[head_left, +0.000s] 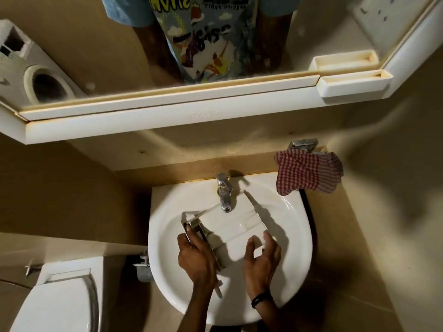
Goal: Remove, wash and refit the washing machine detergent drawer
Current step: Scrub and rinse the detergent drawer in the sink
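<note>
The drawer, white plastic, lies inside the white basin, tilted, with its far end under the chrome tap and its front panel toward the near left. The left hand is closed around the front panel end, thumb over the top edge and fingers wrapped behind it. The right hand rests on the near right side of the drawer, fingers spread and curled over the side wall in a loose grip; a dark band sits on that wrist. No water stream is discernible at the tap outlet. A red-and-white checked cloth hangs from a metal fitting on the far wall, right of the tap and just touching the basin's far right rim. A white toilet with lid closed stands near left, well apart from the basin. A mirror in a white frame is mounted on the far wall above the basin; it reflects the person's printed shirt and a front-loading washer at the left. A small white tray is fixed at the frame's right end.
</note>
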